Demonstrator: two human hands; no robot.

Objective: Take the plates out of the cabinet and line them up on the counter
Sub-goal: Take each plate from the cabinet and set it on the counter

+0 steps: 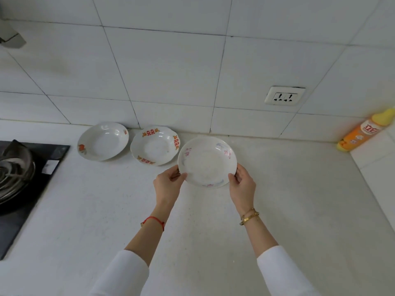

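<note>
Pink-flowered plate [207, 162], empty, between left hand [168, 182] and right hand [242, 182].

Stove [25, 178] and pan [15, 174] are cut off by the left edge; the bottle [363, 131] by the right. Fingers of both hands lie hidden beneath the pink-flowered plate [207, 161], which possibly rests on the counter; contact is unclear.

We see a white tiled wall [171, 67] with a double socket [284, 96], above a pale speckled counter [288, 199]; a black hob [25, 189] sits at left.
</note>
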